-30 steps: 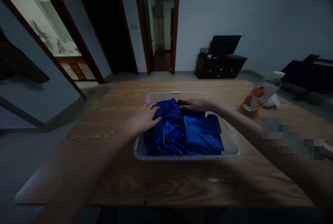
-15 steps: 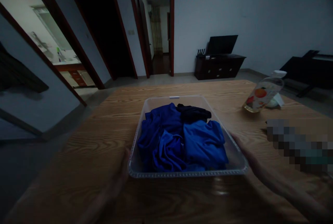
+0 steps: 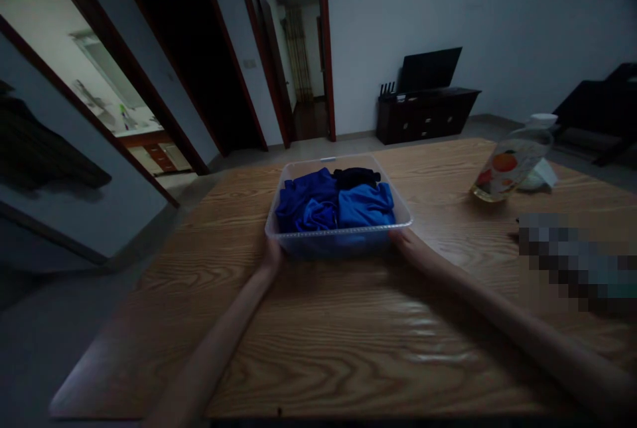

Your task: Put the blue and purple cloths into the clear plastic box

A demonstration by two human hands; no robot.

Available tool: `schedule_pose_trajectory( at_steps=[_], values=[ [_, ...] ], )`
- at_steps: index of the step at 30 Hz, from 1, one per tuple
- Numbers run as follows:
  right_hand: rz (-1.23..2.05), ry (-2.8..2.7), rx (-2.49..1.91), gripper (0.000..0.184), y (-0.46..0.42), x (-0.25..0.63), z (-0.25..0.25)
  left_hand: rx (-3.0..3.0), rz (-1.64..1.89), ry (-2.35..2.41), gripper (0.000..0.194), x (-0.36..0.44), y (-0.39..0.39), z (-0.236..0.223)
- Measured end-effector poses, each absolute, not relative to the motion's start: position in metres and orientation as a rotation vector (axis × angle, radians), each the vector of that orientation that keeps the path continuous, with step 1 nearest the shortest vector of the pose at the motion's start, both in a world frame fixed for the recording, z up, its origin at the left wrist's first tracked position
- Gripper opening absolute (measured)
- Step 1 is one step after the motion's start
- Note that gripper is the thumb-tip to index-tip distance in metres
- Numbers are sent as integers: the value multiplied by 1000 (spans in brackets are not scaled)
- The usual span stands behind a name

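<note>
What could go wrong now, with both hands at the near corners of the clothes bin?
The left hand and right hand touch only the near corners of the clear bin, so it may tip or slip. A sideways push could bring it toward the bottle on the table. The dim light makes it harder to judge.

A dim room with pale walls (image 3: 497,10): dark red-framed doorways (image 3: 283,50) stand at 12 o'clock, a lit room (image 3: 94,83) shows at 10 o'clock, a dark cabinet (image 3: 425,113) bearing a screen (image 3: 428,70) sits against the wall at 1 o'clock, beyond the wood-grain surface (image 3: 348,322).
</note>
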State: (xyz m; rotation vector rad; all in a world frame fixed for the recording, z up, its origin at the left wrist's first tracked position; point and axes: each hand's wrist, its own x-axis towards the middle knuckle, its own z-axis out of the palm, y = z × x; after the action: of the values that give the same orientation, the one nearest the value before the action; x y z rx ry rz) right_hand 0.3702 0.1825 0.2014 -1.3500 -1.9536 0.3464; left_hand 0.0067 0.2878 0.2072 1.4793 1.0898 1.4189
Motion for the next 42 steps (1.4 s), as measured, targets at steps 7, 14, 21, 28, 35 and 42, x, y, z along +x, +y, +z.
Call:
schedule_pose_trajectory(
  at_steps=[7,14,21,28,35,42],
  values=[
    [97,-1907,-1646,85,192,377,161,1999,958,1372,61,-24,294,181],
    [35,-2060,-1543,70,177,384,154,2408,469,1278,69,-47,275,185],
    [92,-2109,-1523,61,176,383,162,2364,579,1427,72,-42,274,177],
    [-7,-2107,-1563,77,185,397,154,2303,734,1681,56,-64,296,170],
    [17,-2193,-1536,67,180,395,158,2412,696,1507,48,-67,298,167],
    [204,-2141,-1592,63,176,390,167,2392,667,1468,58,-54,285,173]
  ],
)
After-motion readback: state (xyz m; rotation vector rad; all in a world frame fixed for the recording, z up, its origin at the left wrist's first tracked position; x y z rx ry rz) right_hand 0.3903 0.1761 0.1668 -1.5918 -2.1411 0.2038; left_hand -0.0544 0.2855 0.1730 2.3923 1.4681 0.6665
